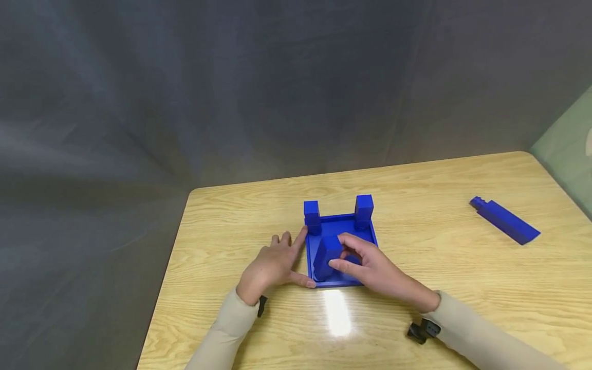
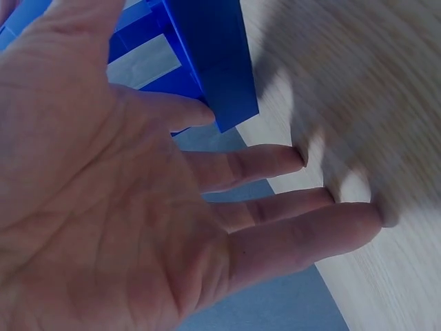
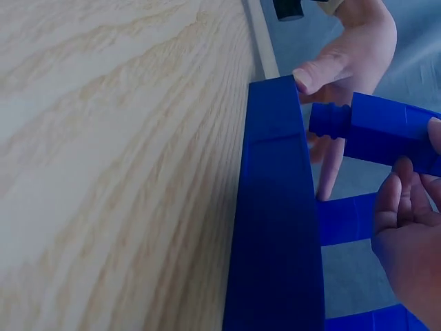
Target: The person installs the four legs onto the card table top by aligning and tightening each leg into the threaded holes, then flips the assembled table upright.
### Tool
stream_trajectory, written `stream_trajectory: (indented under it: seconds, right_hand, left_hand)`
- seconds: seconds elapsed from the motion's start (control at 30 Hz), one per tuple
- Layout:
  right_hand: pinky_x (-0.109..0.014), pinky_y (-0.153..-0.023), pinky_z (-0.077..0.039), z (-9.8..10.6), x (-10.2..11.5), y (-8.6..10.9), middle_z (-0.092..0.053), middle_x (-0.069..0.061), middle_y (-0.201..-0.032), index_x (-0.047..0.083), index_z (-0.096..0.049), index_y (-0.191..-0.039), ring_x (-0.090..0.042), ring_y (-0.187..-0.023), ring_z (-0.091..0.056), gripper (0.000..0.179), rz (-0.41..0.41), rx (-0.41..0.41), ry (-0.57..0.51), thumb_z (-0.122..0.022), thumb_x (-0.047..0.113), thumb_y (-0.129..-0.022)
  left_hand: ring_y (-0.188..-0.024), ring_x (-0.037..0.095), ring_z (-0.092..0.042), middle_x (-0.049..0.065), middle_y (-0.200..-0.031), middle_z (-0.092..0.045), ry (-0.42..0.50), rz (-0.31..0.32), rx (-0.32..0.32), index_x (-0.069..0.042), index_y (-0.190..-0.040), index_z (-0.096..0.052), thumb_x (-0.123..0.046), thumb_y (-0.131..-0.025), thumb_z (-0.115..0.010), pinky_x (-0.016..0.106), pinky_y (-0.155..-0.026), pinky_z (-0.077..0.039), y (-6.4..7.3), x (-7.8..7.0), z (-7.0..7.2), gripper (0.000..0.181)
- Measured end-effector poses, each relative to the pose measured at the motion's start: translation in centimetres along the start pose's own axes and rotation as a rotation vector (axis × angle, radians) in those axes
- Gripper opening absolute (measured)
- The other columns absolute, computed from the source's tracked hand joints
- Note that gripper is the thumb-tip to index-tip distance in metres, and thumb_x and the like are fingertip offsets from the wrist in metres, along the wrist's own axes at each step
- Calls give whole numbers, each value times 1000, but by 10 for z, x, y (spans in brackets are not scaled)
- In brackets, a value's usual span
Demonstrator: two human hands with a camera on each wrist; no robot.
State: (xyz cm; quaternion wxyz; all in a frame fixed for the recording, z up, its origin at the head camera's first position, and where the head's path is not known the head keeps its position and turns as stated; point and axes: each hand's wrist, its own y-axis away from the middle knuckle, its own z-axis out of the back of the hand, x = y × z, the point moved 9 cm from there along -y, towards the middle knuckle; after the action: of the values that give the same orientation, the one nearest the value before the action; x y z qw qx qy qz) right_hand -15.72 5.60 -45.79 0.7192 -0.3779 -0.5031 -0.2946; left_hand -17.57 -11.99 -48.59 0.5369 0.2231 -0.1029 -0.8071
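Observation:
A square blue plastic tabletop with a raised rim (image 1: 339,284) lies on the wooden table, inner face up. Two blue legs, a left one (image 1: 312,216) and a right one (image 1: 364,209), stand upright at its far corners. My right hand (image 1: 370,264) pinches a third blue leg (image 3: 389,131) between thumb and fingers, over the near left corner. That leg's threaded end points down, close over the corner in the right wrist view. My left hand (image 1: 276,263) spreads straight fingers along the left side, its thumb at the near left corner and its index fingertip by the far left leg.
A fourth blue leg (image 1: 509,222) with a threaded end lies on the wooden table (image 1: 430,205) at the right. Dark grey cloth (image 1: 296,92) hangs behind the table's back edge. Both wrists carry small black devices, such as the right one (image 1: 423,330).

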Motion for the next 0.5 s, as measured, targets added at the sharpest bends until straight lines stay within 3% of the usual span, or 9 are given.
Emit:
stream_trajectory:
  seconds: [0.17, 0.5]
  right_hand:
    - [-32, -82, -55, -6, -1, -2, -62, -5, -103, 8, -65, -111, -20, -94, -65, 10, 13, 12, 3, -71, 2, -106]
    - [-37, -89, -56, -13, -2, -4, -66, 3, -111, 13, -73, -125, -18, -102, -65, 24, 14, 26, 95, -79, 9, -102]
  left_hand:
    - [-124, 41, -51, 26, -154, -46, 11, 1, 0, -20, -178, -12, -72, -81, -86, 53, -89, -56, 1, 1, 0, 133]
    - [-128, 43, -51, 29, -159, -42, 37, 3, 0, -19, -178, -13, -70, -81, -88, 54, -91, -57, 2, 1, -1, 132]
